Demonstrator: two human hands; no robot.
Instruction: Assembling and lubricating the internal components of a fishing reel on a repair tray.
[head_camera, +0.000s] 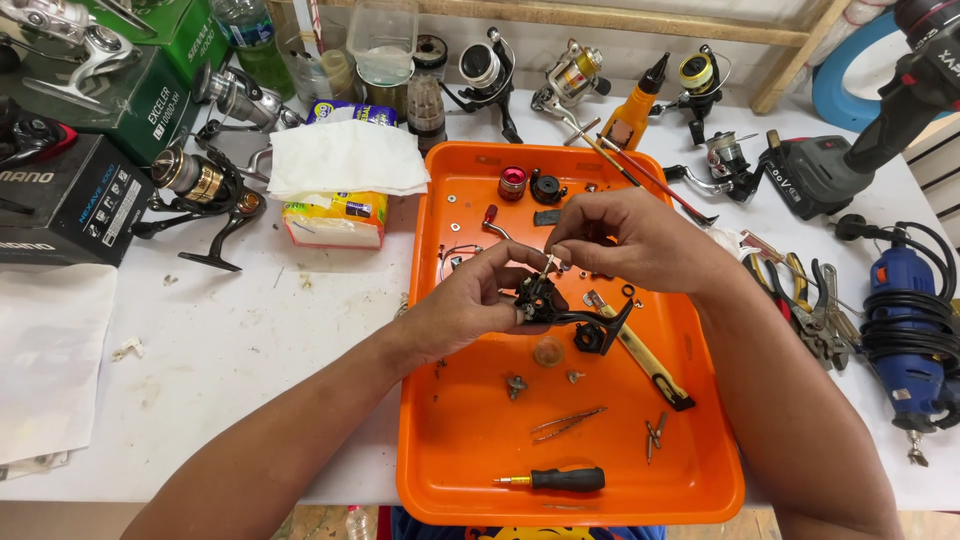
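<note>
Hidden: the small pale part pinched by the right hand is mostly covered by its fingers; its kind cannot be told.
Reel body: a black, angular reel frame is held above the orange tray, the left hand fingers clamped on it.
Materials: glossy plastic tray; metal tweezers; black-handled screwdriver.
Table: white table, scuffed.

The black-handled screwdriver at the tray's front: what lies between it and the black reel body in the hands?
In the head view, metal tweezers lie on the orange tray between screwdriver and reel body.
</note>
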